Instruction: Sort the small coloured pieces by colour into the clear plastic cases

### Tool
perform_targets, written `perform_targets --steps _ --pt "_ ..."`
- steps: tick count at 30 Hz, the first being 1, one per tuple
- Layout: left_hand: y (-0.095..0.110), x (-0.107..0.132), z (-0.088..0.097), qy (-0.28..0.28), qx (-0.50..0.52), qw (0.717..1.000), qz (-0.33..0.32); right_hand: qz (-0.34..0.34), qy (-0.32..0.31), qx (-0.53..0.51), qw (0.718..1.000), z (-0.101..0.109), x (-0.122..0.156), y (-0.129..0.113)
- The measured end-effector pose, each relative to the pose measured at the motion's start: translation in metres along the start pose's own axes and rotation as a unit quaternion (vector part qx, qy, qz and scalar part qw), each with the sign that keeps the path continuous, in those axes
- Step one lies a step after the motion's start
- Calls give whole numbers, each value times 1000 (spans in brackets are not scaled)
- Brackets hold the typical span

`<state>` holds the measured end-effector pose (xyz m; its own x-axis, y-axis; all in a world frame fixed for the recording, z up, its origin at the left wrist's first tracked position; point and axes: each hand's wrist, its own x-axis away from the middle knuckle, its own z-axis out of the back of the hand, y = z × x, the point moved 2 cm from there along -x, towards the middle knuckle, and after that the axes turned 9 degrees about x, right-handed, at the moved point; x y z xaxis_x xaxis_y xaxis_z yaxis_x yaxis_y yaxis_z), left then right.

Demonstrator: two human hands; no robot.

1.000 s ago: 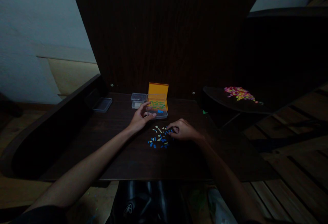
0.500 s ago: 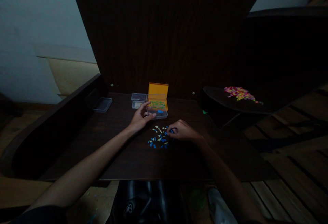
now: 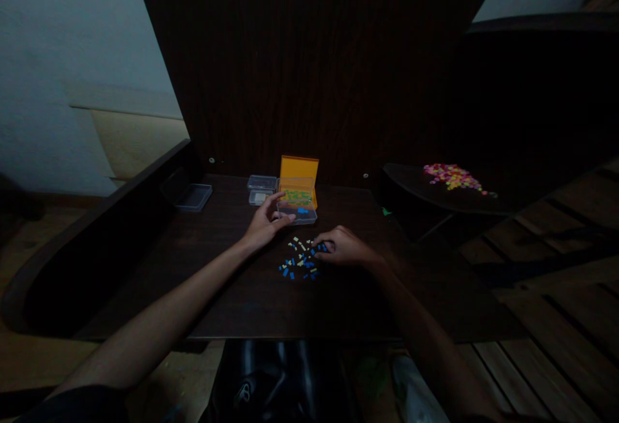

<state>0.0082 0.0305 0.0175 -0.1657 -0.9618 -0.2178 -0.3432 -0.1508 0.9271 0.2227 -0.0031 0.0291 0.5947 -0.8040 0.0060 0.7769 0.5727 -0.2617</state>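
Observation:
My left hand [image 3: 265,222] grips the near left corner of a clear plastic box [image 3: 304,220], thumb over its front edge. A few blue pieces [image 3: 302,211] lie inside that box. Over the dark table top, my right hand [image 3: 341,245] is at the right side of a scatter of small blue and pale yellow pieces [image 3: 300,262]. Its thumb and index finger are apart, with blue pieces showing between and under them; nothing held can be seen. Right behind the clear box stands an opened yellow case [image 3: 299,167] with small green and yellow pieces in it.
Two small clear boxes [image 3: 262,182] sit left of the yellow case. A flat clear lid or tray [image 3: 194,196] lies farther left. Pink and yellow beads [image 3: 452,177] are heaped on a raised side shelf [image 3: 416,184]. A dark panel [image 3: 309,75] rises behind the table.
The thumb and index finger of my right hand have parted slightly, and the index finger has moved a little left. My left hand and the clear box have stayed in place.

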Motion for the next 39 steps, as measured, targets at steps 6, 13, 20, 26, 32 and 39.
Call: perform_targets --steps 6,13,20,26,32,39 --pt "0 1 0 -1 -1 1000 1 14 -11 -15 1000 -1 -1 -1" --pt "0 1 -1 0 2 1000 6 30 -8 -41 999 -3 -1 1" --pt "-3 -1 0 -7 2 1000 10 52 -19 -51 997 -5 -2 1" --pt "-2 1 -2 -5 7 1000 14 46 7 -101 994 -3 -1 1" --pt "1 7 -8 -21 -17 999 28 -21 108 -183 977 15 4 0" --pt "-4 19 -21 -73 -9 996 51 -73 224 -138 962 16 3 6"
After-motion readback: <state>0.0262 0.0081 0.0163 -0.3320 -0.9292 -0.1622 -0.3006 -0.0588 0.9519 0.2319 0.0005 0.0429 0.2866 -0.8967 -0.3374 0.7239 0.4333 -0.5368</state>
